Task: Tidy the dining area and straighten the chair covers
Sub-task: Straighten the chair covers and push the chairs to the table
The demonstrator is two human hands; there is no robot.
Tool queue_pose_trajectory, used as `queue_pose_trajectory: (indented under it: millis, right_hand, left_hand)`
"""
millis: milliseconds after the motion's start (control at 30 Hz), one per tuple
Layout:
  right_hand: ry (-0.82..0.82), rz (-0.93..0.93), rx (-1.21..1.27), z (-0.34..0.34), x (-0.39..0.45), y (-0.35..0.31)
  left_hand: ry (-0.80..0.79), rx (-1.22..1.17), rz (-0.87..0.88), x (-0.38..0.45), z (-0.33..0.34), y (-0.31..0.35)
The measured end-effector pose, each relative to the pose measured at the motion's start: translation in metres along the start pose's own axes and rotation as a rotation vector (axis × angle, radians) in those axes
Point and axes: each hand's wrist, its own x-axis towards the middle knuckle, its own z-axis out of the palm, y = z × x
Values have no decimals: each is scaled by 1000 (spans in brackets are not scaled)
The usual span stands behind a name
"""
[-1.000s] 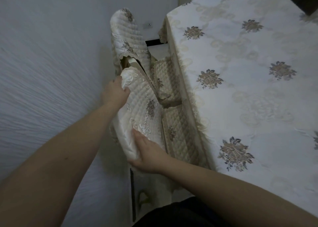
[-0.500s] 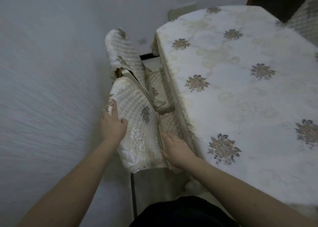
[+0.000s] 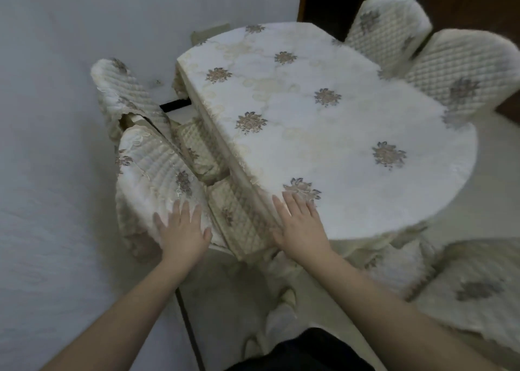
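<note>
A cream quilted chair cover with flower embroidery drapes the back of the near chair, squeezed between the wall and the table. My left hand lies flat on its lower edge, fingers spread, holding nothing. My right hand rests open on the near rim of the table, on the white flowered tablecloth. Between my hands shows the chair's beige quilted seat cushion. A second covered chair back stands behind the first.
The white wall runs close along the left. Two covered chairs stand at the table's far right side. Another quilted chair seat lies at the lower right. A dark doorway is beyond the table.
Both hands have let go of the cover's sides. My left hand now lies flat on its lower edge and my right has moved onto the table rim. The view has pulled back and turned right.
</note>
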Motion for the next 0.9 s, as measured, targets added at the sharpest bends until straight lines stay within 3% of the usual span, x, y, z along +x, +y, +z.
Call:
queue_pose_trajectory:
  millis: [200, 400, 767, 900]
  right_hand:
    - [27, 213, 6, -26, -61, 54]
    - [94, 417, 11, -52, -130, 121]
    - [283, 703, -108, -116, -339, 281]
    - [281, 790, -121, -134, -404, 328]
  left_hand:
    - [87, -95, 378, -10, -17, 109]
    - [151, -139, 632, -36, -38, 215]
    - [84, -126, 916, -158, -43, 466]
    - [16, -145, 1001, -215, -42, 542]
